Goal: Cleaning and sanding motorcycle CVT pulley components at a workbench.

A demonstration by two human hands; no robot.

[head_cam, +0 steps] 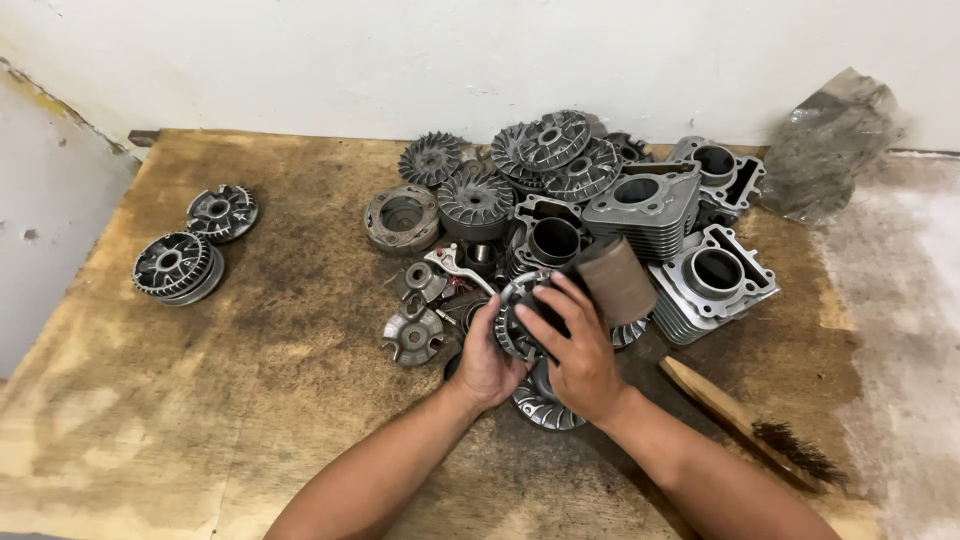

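Both hands (540, 350) clasp ribbed metal pulley (520, 315)

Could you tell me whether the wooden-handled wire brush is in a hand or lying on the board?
Lying down: the wooden-handled wire brush rests flat on the board, untouched.

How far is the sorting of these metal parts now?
Looks early. Two finned discs already lie apart at the left of the wooden board. In hand: the left hand and right hand together hold one round finned part. Left: the big pile of discs and cylinder blocks, seemingly untouched. The wire brush lies unused at the right.
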